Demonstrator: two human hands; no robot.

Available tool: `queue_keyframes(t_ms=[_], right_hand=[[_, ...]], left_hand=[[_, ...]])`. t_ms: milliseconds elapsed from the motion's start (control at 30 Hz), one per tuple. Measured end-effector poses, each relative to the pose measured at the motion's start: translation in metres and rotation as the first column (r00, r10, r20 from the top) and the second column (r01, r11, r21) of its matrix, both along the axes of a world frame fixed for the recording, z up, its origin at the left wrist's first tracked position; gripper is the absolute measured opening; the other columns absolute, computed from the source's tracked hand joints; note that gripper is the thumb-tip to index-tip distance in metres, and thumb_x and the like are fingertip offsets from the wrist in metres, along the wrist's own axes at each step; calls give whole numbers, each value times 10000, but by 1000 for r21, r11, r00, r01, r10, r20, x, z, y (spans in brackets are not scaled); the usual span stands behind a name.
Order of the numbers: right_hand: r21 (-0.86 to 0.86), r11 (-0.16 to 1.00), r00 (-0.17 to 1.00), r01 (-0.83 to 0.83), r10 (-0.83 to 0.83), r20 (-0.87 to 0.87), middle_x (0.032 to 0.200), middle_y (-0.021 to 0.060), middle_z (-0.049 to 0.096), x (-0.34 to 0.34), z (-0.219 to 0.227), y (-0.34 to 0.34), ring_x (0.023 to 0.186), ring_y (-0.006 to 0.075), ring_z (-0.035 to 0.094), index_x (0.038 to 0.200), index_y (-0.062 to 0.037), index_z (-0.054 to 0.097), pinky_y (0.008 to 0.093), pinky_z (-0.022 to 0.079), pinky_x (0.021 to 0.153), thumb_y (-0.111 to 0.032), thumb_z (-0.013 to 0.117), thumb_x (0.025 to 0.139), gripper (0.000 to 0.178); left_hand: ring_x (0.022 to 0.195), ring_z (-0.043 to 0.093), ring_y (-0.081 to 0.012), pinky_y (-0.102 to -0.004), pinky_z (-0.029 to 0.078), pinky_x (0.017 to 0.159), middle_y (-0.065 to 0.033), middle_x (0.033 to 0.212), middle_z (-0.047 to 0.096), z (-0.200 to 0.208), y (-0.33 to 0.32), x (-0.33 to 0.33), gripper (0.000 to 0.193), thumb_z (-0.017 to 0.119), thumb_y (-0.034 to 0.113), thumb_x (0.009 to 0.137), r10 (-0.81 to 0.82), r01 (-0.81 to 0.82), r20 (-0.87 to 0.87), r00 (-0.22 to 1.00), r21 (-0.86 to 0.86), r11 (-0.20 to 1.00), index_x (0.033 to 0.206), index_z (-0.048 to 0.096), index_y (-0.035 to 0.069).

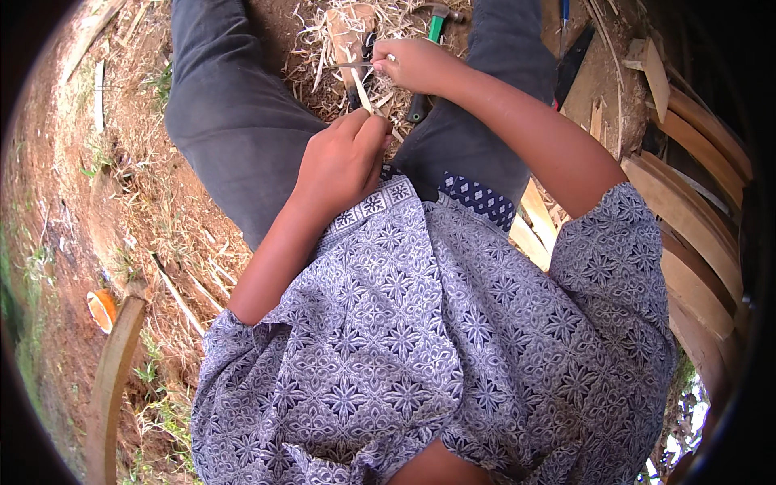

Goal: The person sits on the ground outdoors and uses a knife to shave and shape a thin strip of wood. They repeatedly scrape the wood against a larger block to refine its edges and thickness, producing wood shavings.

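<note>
My left hand is closed round the near end of a thin pale wood strip, which points away from me between my legs. My right hand is closed on a knife, its handle mostly hidden in the fingers. The narrow knife blade points left and lies across the strip near its far end. Beneath them is a flat wooden block on the ground among curled shavings. A hammer with a green handle lies just beyond my right hand.
Curved wooden slats are stacked at the right. Another curved piece of wood stands at the lower left, near an orange round object. Dry straw and wood scraps cover the brown dirt. A dark tool lies beyond my right leg.
</note>
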State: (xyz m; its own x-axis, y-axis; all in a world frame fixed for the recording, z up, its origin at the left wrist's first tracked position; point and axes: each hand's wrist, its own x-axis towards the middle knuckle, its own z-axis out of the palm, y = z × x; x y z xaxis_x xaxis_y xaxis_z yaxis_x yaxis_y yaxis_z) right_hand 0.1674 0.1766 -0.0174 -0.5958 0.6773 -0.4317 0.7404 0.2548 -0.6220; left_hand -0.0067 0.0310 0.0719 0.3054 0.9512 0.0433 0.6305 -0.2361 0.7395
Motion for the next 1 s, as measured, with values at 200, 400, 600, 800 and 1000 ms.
queue_keyframes(t_ms=[200,400,600,800,1000], right_hand=[[0,1000,999,12,-12,38,789,126,697,-4,-6,4,715,279,685,1056,-135,693,431,518,662,-347,639,991,228],[-107,994,988,23,-6,157,928,86,733,-18,1,7,903,260,713,1149,-198,699,443,537,776,-344,587,1012,229],[5,999,994,45,-46,98,878,101,726,-25,-18,11,835,269,702,1079,-172,706,439,523,729,-373,619,994,235],[-53,998,999,35,-33,42,950,125,736,-26,-44,12,898,302,705,1091,-131,715,441,537,797,-377,634,978,282],[-208,977,999,42,-43,0,875,139,715,-12,-23,-11,810,288,689,1058,-87,713,432,519,731,-397,645,976,327]], left_hand=[[788,626,-394,-482,490,675,-153,858,594,2,1,-4,37,582,54,941,24,-24,7,1000,3,1000,976,573,43],[790,642,-364,-467,506,670,-139,861,607,-10,1,-6,77,618,112,942,23,-22,-38,999,21,1000,980,579,57],[787,661,-361,-456,513,674,-132,864,644,-23,7,-11,82,607,137,980,140,-135,-69,988,63,989,995,589,58],[786,682,-343,-434,527,667,-127,855,676,-40,16,-15,69,600,134,1005,227,-198,-140,964,194,961,1027,595,69],[785,690,-344,-441,535,658,-116,862,683,-43,5,-17,59,618,119,985,177,-145,-169,970,188,971,997,589,69]])
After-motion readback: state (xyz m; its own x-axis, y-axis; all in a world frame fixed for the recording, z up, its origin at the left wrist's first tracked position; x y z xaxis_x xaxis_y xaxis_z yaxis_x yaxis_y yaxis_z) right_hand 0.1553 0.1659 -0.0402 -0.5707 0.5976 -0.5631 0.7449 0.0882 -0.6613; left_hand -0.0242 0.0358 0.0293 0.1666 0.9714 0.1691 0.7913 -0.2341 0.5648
